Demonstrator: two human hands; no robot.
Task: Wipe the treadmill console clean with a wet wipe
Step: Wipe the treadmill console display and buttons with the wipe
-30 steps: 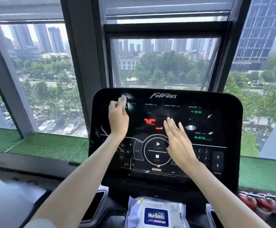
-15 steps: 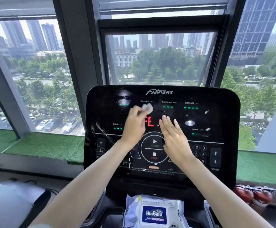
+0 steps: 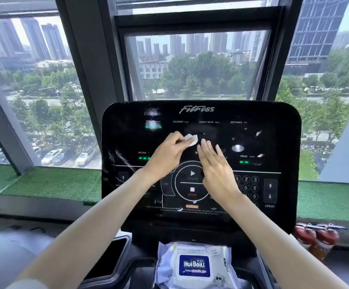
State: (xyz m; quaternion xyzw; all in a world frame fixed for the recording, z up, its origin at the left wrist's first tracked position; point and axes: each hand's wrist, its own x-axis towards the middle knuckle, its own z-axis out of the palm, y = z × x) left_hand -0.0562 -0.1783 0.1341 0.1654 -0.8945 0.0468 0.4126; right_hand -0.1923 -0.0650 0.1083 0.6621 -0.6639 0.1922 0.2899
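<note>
Left grip [image 3: 165,155]: fingers curled, pinching a small folded white wet wipe [image 3: 191,140] between thumb and fingertips. The wipe sits at the upper middle of the treadmill console [image 3: 127,134], below the CALORIES and HEART RATE labels and above the round control dial.

Right grip [image 3: 215,170]: fingers straight and held together, laid flat on the console face. Its fingertips [image 3: 203,142] lie just beside the wipe, on its right. The palm covers the right edge of the dial and part of the number keys [image 3: 250,183].

Console: glossy black panel, tilted toward the person, marked "Fitness" along the top. The START button [image 3: 192,173] and the STOP button [image 3: 192,189] show between the two wrists. Green indicator lights glow under TIME, INCLINE and SPEED. White smears and specks [image 3: 237,148] lie on the right half of the panel, and streaks mark the left side near INCLINE. The SPEED arrows [image 3: 270,190] stand at the far right.

Below the console: a pack of wet wipes [image 3: 193,265], white with a blue label, rests in the centre tray. A recessed holder [image 3: 115,253] lies to its left.

Surroundings: a strip of green artificial turf [image 3: 44,182] runs along the ledge behind the console. Two red fire extinguishers [image 3: 315,236] stand low on the right. Large windows [image 3: 196,65] show trees, parked cars and tall buildings.
</note>
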